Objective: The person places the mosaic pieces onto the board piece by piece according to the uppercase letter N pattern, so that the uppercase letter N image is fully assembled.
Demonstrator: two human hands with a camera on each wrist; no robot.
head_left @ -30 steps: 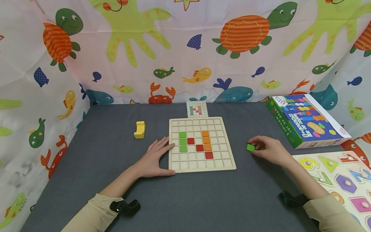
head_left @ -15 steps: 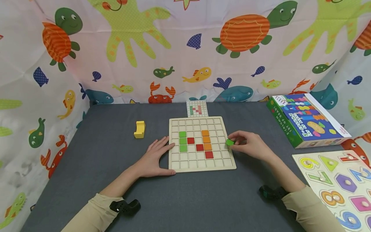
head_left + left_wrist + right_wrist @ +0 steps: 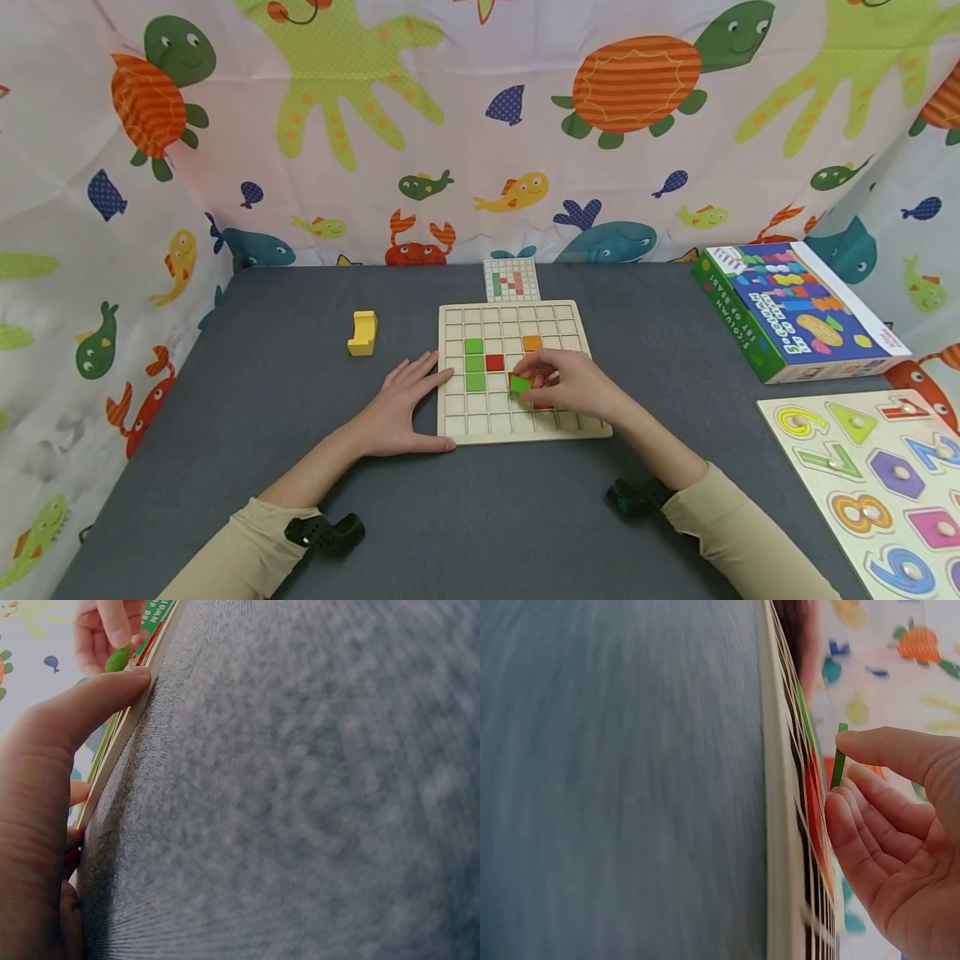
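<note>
In the head view, a pale wooden grid board lies mid-table. My left hand rests against its left side, fingers spread and thumb at the near left corner. Over the board, my right hand pinches a small green square tile between thumb and fingertips. The right wrist view shows this tile edge-on, a little apart from the board. Green tiles form a short column in the grid, and a red tile sits to their right. One orange tile shows; other tiles are partly or wholly behind my right hand.
A card with a coloured grid pattern lies behind the board. To the left stands a yellow curved block. A game box and a number-and-shape puzzle board occupy the right side. A printed cloth hangs behind.
My right hand has carried the green tile leftward from the table right of the board to above the grid's middle, now covering some tiles. My left hand has stayed at the board's left side.
</note>
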